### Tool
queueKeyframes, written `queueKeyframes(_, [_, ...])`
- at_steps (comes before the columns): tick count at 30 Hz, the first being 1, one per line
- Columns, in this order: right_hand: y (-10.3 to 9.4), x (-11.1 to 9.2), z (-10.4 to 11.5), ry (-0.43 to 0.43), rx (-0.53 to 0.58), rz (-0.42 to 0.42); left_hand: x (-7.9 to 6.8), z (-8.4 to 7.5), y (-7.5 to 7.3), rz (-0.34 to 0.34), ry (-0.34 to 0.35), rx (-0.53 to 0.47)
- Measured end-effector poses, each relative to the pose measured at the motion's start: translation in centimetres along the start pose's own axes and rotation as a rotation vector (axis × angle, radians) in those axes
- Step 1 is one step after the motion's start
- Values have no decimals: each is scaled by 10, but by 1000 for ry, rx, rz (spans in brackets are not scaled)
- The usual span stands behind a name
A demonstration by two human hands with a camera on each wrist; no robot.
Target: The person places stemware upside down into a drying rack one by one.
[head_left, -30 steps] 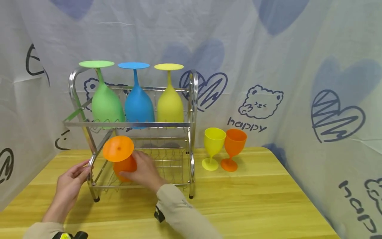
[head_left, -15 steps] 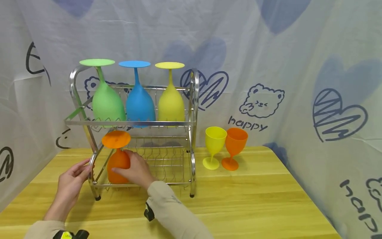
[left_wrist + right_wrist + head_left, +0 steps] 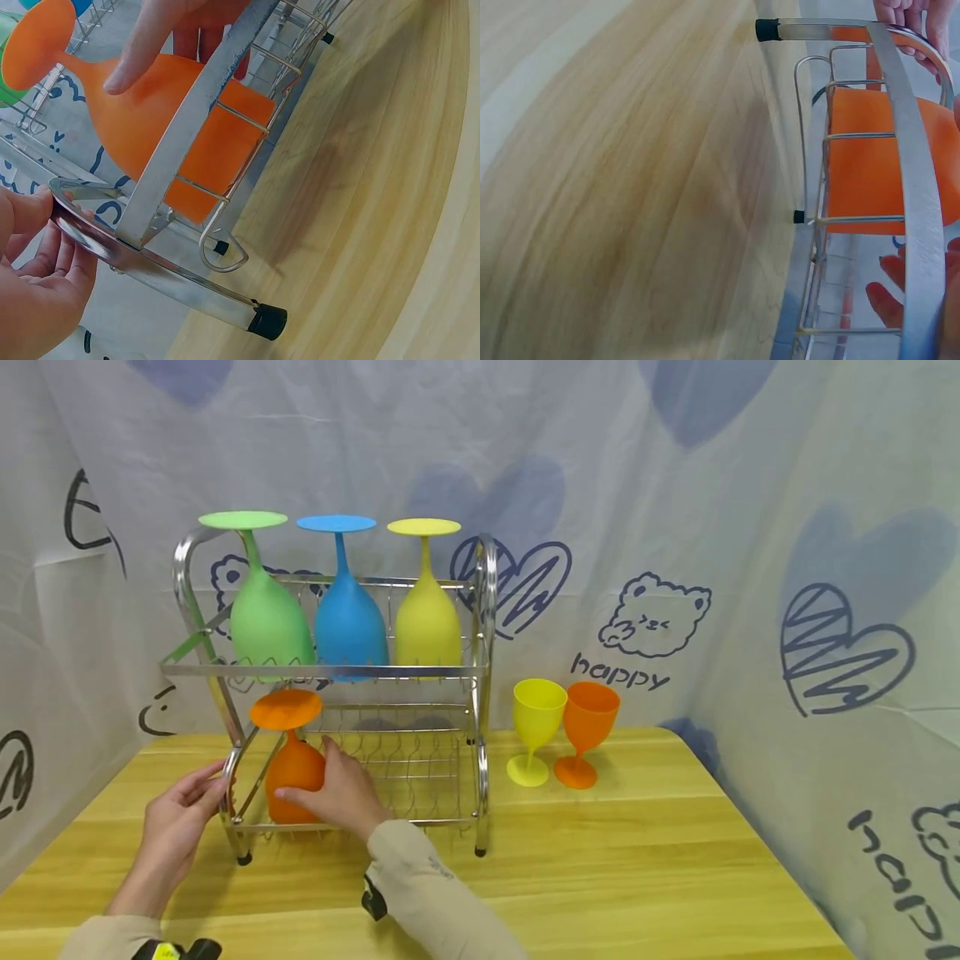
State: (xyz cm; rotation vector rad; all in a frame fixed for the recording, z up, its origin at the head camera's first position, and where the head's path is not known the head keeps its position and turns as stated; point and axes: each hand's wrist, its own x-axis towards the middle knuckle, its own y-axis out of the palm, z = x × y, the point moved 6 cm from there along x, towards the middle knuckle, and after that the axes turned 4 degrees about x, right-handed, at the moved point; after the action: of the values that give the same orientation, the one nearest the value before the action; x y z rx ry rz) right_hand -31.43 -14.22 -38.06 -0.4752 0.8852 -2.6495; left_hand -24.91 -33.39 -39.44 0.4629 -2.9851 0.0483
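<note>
An orange goblet (image 3: pixel 295 781) stands upside down at the left end of the lower shelf of a chrome dish rack (image 3: pixel 322 672). My right hand (image 3: pixel 347 789) is beside it, thumb across the front of the bowl. In the right wrist view, the spread fingers (image 3: pixel 885 304) are apart from the bowl, partly behind the shelf rail. My left hand (image 3: pixel 177 818) grips the rack's left front post, thumb and fingers on the bent tube (image 3: pixel 82 225). On the upper shelf, green (image 3: pixel 270 618), blue (image 3: pixel 351 627) and yellow (image 3: pixel 428 627) goblets stand upside down.
Right of the rack, a yellow goblet (image 3: pixel 538 714) and another orange goblet (image 3: pixel 590 718) stand upright side by side on the wooden table (image 3: pixel 637 860). A printed cloth (image 3: pixel 525 435) hangs behind and along the sides.
The orange goblet has gone from tilted to upright on its rim and shifted left on the lower shelf. My right hand moved left with it, then loosened. My left hand stayed put.
</note>
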Motion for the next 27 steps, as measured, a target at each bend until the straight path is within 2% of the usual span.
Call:
queueKeyframes(4, [-5,-3,1,-10,-59,-16,2,0,1,-16,4,26])
queueKeyframes(12, [-22,-16,0,-23,-65,-6,3,0,3,-20,-8,58])
queueKeyframes(16, [-36,-25,4,-49,-79,-15,3,-1,1,-39,-14,156])
queueKeyframes(20, [-50,-38,15,-149,-152,-19,1,-3,-2,-69,2,289])
queueKeyframes(25, [-74,-63,33,-345,-309,-4,-4,-5,-2,-117,8,401])
queueKeyframes(27, [-88,-74,37,-425,-312,-16,-7,-8,-1,-157,-14,453])
